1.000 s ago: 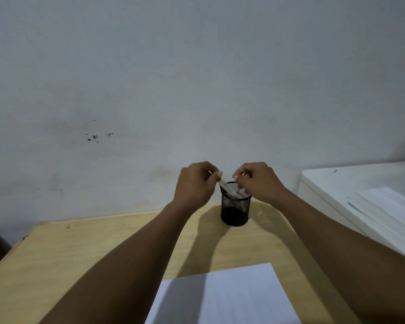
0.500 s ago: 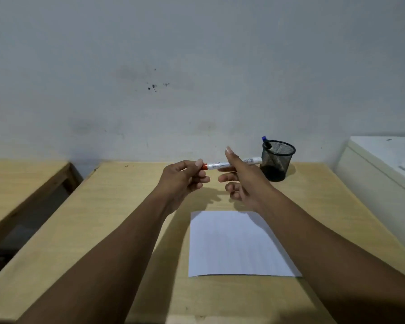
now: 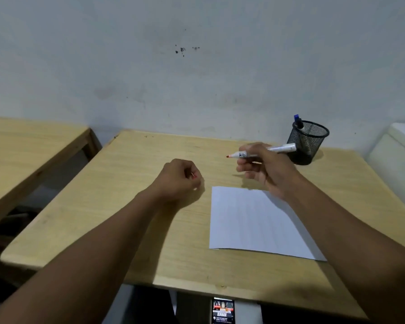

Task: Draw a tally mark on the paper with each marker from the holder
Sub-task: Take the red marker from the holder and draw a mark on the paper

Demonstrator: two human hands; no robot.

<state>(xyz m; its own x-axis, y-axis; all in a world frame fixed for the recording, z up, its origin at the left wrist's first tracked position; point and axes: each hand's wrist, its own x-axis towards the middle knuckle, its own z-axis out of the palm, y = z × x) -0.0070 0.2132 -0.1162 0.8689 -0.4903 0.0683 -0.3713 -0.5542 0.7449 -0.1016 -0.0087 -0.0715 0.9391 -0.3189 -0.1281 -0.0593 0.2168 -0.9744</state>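
Note:
My right hand [image 3: 265, 170] grips a white marker [image 3: 282, 149] with a red tip, uncapped, held level above the desk and pointing left. My left hand [image 3: 180, 178] is closed around the marker's red cap [image 3: 194, 176], only a sliver of which shows between the fingers, just left of the paper. The blank white paper [image 3: 250, 223] lies flat on the wooden desk [image 3: 136, 206], below my right hand. A black mesh holder [image 3: 308, 142] stands at the desk's back right corner with a blue-capped marker [image 3: 298, 121] sticking out of it.
A second wooden table [image 3: 26, 148] stands to the left across a gap. A white unit [image 3: 398, 146] sits at the right edge. A phone [image 3: 223, 311] shows below the desk's front edge. The wall runs right behind the desk.
The marker came out of the holder held by both hands. The hands have since pulled apart: the cap came off in my left hand, which dropped toward the desk, and the red tip is bare.

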